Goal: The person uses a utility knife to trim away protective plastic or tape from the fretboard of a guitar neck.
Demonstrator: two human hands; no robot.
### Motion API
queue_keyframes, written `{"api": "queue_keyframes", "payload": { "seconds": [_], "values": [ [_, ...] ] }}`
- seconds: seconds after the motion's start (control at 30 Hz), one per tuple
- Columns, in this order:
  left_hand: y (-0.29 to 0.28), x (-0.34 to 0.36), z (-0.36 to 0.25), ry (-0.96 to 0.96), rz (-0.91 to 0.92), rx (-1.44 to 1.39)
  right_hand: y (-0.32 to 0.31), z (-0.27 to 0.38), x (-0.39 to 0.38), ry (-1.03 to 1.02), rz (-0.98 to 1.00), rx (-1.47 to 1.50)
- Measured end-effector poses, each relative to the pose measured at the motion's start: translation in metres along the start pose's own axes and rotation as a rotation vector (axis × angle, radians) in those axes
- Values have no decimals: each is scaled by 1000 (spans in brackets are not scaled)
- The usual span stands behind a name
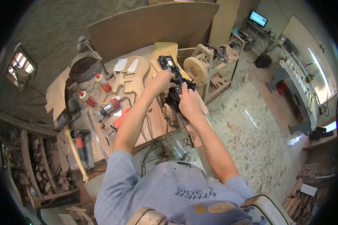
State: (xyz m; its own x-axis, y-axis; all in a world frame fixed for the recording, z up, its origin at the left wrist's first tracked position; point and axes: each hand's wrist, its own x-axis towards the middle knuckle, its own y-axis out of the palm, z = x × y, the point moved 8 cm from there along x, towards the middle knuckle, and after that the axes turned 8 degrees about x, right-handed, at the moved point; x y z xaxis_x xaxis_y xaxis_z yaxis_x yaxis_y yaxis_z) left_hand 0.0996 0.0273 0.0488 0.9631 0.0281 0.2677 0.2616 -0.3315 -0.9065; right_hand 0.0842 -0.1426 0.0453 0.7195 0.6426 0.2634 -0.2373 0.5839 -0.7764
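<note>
Black mechanical assembly (178,77) lies just above the middle of the frame, under both your hands. Your left hand (162,81) curls over its upper part, your right hand (190,103) touches lower down with fingers bent; you cannot tell whether either pinches a piece. Left of it lie a wooden guitar body (141,79) and a red-capped bottle (103,83).

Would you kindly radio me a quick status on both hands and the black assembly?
Left hand at black assembly. Right hand also at it, index finger extended. Wooden guitar body beside, to the left.
</note>
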Motion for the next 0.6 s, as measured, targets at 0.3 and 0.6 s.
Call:
{"api": "queue_keyframes", "payload": {
  "seconds": [0.3,0.6],
  "values": [
    [8,-15,-8,-111,-198,8,-1,7,1,-27,19,-32],
    [15,-29,11,-328,-376,-241,16,13,21,-76,47,-171]
  ]
}}
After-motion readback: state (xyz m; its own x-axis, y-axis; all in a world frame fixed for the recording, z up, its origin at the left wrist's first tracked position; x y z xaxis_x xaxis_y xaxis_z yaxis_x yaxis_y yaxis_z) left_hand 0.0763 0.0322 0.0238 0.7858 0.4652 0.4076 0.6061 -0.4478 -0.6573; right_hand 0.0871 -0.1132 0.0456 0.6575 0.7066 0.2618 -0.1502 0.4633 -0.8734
